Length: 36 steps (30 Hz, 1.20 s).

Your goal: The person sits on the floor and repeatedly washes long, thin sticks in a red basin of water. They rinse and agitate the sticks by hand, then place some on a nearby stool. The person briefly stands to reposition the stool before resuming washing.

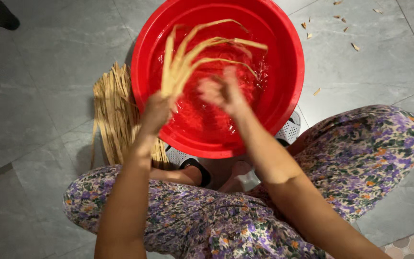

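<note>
A single head-worn camera looks steeply down from close above, over the person's knees, onto a red basin point(283, 72) on the grey tiled floor point(39, 86).

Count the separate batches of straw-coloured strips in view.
2: one bunch of strips gripped by the left hand over the red basin; one pile on the floor left of it, partly hidden.

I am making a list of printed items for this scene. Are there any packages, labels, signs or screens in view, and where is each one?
None in view: no package, label, sign or screen.
What is there: a round red basin of water on the grey tile floor.
The left hand holds pale straw strips over it; the right hand is blurred.
A bundle of strips lies left of the basin.
</note>
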Each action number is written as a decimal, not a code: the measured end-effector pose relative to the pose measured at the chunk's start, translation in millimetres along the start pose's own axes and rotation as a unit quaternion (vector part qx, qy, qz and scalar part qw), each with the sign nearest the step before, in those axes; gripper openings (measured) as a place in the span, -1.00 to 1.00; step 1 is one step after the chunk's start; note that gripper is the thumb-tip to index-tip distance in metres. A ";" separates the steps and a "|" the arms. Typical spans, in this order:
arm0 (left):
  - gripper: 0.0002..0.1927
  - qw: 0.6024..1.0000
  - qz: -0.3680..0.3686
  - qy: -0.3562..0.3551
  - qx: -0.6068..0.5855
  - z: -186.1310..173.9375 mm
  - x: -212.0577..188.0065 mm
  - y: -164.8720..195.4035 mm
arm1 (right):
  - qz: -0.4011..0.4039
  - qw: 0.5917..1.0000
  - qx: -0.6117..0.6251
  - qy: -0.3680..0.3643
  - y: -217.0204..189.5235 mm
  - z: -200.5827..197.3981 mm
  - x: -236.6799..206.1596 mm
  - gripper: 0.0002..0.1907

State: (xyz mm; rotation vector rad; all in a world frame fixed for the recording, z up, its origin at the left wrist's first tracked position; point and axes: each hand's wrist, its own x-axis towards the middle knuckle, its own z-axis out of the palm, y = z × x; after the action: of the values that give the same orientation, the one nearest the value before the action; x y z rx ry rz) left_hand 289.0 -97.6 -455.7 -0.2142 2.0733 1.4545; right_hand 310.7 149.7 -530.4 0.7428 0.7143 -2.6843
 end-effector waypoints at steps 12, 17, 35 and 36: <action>-0.69 0.966 0.096 -0.128 0.204 99.0 -65.2 -26.8 | -0.052 0.976 0.034 0.208 -25.8 -64.3 43.9 -0.75; -0.59 0.742 0.443 -0.360 -0.350 26.2 -81.6 35.2 | -0.118 0.966 0.070 0.219 -65.2 -90.8 32.3 -0.60; -0.66 0.950 -0.069 0.050 0.300 119.5 110.8 -106.6 | 0.041 0.876 -0.479 -0.037 30.7 -21.4 28.6 -0.50; -0.67 0.950 -0.078 0.039 0.301 120.0 114.3 -108.3 | 0.022 0.881 -0.471 -0.024 17.6 -22.3 27.9 -0.46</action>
State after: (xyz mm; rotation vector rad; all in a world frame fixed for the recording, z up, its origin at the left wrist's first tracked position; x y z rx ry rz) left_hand 289.5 -9.2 -632.9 -0.1835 2.3953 0.6810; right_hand 303.1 143.2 -568.9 0.3963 1.7426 -1.8997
